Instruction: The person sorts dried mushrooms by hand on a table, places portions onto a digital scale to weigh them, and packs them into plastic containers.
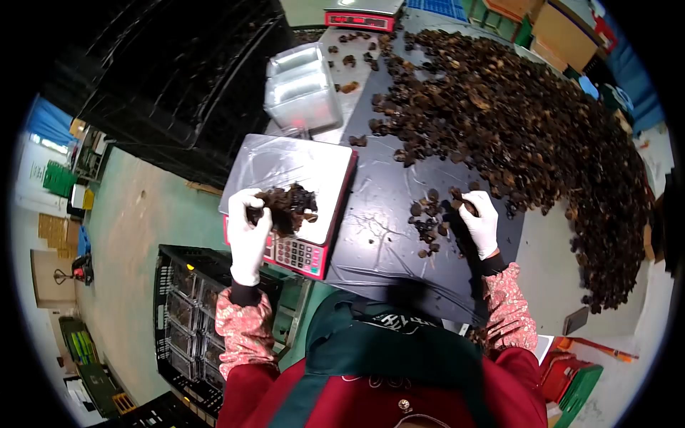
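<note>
My left hand (250, 232), in a white glove, is closed on a dark brown piece at the left edge of a small pile (289, 208). That pile lies on the pan of a red and white scale (330, 160), its keypad facing me. On the dark table surface (371, 214), my right hand (481, 221), also gloved in white, pinches a brown piece beside a loose cluster (426, 221). Beyond it spreads a large heap of dark dried pieces (499, 107).
Clear plastic containers (303, 93) stand stacked behind the scale, and a second red scale (360, 20) sits at the far end. Black crates rise at the upper left. A black crate (189, 321) holding clear boxes is at the lower left.
</note>
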`<state>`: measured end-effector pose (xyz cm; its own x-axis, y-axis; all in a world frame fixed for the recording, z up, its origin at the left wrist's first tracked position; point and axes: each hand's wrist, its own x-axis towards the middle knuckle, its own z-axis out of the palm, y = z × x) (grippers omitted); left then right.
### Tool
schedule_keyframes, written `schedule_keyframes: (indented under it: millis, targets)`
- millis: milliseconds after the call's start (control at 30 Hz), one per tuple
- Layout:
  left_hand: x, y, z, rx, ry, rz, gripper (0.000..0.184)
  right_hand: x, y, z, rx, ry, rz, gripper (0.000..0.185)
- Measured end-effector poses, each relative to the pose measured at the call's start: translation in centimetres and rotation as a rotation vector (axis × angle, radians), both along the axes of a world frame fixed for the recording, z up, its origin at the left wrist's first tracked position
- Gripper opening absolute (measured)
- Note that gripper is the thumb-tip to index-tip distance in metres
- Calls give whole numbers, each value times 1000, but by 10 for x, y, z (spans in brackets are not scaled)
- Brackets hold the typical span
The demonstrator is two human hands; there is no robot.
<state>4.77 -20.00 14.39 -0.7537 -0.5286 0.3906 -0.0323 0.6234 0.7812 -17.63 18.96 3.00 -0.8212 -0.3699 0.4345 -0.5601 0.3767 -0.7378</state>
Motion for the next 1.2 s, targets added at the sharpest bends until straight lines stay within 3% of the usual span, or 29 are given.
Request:
schedule_keyframes:
  millis: [100, 133, 167, 233, 300, 433, 500, 533, 600, 667, 700, 767, 833, 900, 967, 1033, 1067, 1133, 1200]
  targets:
    - [10, -41, -18, -48, -3, -58, 25, 12, -82, 46, -62, 92, 177, 20]
    - [12, -41, -22, -196, -62, -51, 25, 24, -111, 67, -136, -22, 247, 20]
    - [14, -45, -29, -182, -97, -91, 30, 35, -143, 82, -206, -135, 312, 20]
    - [17, -42, -36, -431, -182, -88, 40, 45, -199, 87, -86, -5, 373, 18]
    - [25, -44, -45, -544, -183, -71, 59, 64, -253, 93, -194, 59, 480, 19]
    - [34, -49, -49, -422, -69, -119, 83, 82, -313, 75, 183, 143, 742, 26]
    - [35, -54, -53, -329, 10, -124, 91, 92, -319, 71, 147, 256, 770, 50]
    - [39, -56, -58, -105, -32, -167, 104, 94, -315, 73, 150, 261, 783, 59]
    - [40, -56, -58, -140, -58, -158, 108, 93, -309, 74, 106, 199, 858, 74]
    - [36, -55, -57, -283, -138, -163, 113, 94, -301, 71, 80, 99, 806, 71]
    - [34, -55, -55, -338, -163, -170, 106, 95, -292, 73, 41, 8, 759, 67]
    - [32, -47, -41, -280, -191, -162, 100, 105, -282, 77, 162, -134, 663, 53]
    - [20, -45, -39, -462, -262, -201, 82, 105, -280, 59, 381, 508, 660, 47]
    - [16, -47, -40, -610, -334, -217, 72, 103, -278, 51, 76, 80, 695, 47]
    - [16, -46, -36, -541, -345, -217, 68, 86, -260, 79, -12, 51, 574, 43]
    - [17, -45, -26, -483, -309, -240, 70, 44, -243, 52, -77, 114, 398, 29]
    - [19, -43, -23, -480, -279, -228, 73, 16, -232, 35, 50, 82, 301, 30]
    - [26, -40, -24, -466, -216, -156, 70, -23, -204, 16, 359, 146, -20, 55]
    - [36, -32, -27, -380, -91, -60, 69, -64, -189, -11, 580, 150, -110, 74]
